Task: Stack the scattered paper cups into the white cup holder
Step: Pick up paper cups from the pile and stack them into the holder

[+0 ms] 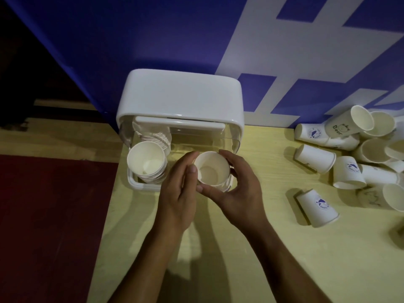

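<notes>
The white cup holder [179, 95] stands at the table's back, its clear front open. A stack of paper cups [146, 162] stands upright in its left side, with another stack lying behind it. Both hands hold a second stack of paper cups [211, 169] upright over the holder's right side. My right hand [238, 189] curls round this stack from the right, thumb under the near rim. On its left side, my left hand [178, 189] touches it, thumb at the rim. Several scattered paper cups [314, 157] lie at the right.
The table's left edge [109, 215] runs beside a dark red floor. A blue and white wall [284, 51] stands directly behind the holder. One loose cup [317, 207] lies on its side nearest my right hand. Bare tabletop [284, 259] spreads in front.
</notes>
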### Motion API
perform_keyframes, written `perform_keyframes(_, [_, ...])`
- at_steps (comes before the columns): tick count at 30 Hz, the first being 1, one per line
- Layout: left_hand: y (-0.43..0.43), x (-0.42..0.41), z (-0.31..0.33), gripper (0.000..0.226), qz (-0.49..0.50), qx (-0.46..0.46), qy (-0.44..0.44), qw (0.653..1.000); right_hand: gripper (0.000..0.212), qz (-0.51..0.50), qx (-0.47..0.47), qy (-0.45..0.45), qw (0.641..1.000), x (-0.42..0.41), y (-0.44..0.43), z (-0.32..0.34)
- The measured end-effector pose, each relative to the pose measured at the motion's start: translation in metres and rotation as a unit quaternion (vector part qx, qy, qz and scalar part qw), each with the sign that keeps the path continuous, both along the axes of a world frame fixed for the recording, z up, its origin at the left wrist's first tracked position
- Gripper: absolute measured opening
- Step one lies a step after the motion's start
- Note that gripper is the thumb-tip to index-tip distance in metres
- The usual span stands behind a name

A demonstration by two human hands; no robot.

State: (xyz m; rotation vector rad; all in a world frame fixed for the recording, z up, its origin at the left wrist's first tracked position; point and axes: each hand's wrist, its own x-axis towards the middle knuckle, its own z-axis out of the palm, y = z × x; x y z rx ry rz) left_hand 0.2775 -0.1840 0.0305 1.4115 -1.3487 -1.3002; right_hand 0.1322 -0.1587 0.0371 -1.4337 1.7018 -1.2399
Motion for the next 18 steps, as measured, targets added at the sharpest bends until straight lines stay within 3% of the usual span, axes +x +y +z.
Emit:
perform_keyframes(11, [-0.017, -0.001, -0.012, 0.037, -0.013, -0.008, -0.039, 0.999, 0.077, -0.009, 0.031, 0.001, 0.999, -0.001, -0.015, -0.018])
perform_keyframes(18, [-0.024, 0.000, -0.032, 0.037, -0.029, -0.005, -0.110, 0.994, 0.082, 0.008, 0.081, 0.060, 0.995, -0.004, -0.020, -0.042])
